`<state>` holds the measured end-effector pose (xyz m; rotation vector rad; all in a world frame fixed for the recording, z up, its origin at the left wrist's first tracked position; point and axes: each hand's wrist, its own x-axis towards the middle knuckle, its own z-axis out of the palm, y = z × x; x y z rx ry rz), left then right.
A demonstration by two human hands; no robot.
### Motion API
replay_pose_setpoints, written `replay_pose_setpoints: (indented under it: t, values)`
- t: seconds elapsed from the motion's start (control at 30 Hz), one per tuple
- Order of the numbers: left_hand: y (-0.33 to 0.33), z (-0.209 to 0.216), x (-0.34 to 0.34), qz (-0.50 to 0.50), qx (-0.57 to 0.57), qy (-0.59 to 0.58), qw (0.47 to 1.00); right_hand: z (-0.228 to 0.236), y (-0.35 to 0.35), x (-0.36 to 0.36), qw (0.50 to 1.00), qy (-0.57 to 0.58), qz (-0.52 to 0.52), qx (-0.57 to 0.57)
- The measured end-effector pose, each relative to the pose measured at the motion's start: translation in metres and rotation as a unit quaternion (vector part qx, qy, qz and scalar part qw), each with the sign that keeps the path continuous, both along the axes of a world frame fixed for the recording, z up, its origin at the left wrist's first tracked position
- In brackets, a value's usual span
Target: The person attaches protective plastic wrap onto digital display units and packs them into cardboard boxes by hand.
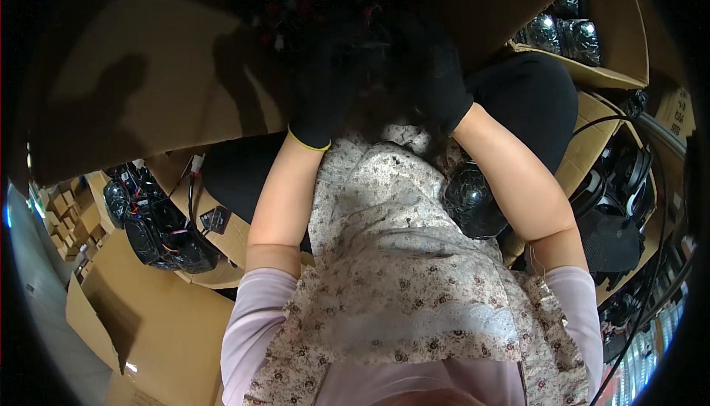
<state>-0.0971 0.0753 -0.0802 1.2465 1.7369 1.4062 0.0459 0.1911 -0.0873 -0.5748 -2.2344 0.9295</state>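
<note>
Both my hands wear black gloves and reach forward into deep shadow beside a large cardboard flap (170,80). My left hand (322,95), with a yellow cuff edge, is at the middle left. To its right is my right hand (438,80), angled inward toward the left one. The fingers of both hands are lost in the dark, and whatever lies between them cannot be made out. Small red and white bits, perhaps connectors (285,25), show faintly beyond my left hand. A round bundle in shiny black wrap (472,197) rests beside my right forearm.
At far right an open carton (629,44) holds black-wrapped bundles (580,40). Below it, another box (595,121) contains black and grey parts, with a black cable (654,258) hanging past. On the left are wired black parts (166,236) and a large open carton (159,306).
</note>
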Motion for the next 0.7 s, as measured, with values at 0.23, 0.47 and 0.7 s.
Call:
replay_pose_setpoints:
  t: [0.23, 0.47, 0.7]
  values:
    - [-0.009, -0.002, -0.032, 0.046, -0.009, 0.204, 0.978, -0.010, 0.005, 0.005, 0.999, -0.026, 0.025, -0.020]
    - [-0.018, 0.003, -0.015, 0.016, -0.011, 0.121, 0.992, 0.001, 0.004, -0.001, 0.998, 0.016, 0.053, -0.010]
    - [-0.013, 0.007, 0.013, 0.137, -0.014, -0.113, 0.984, 0.011, -0.001, -0.001, 0.992, 0.029, 0.092, -0.087]
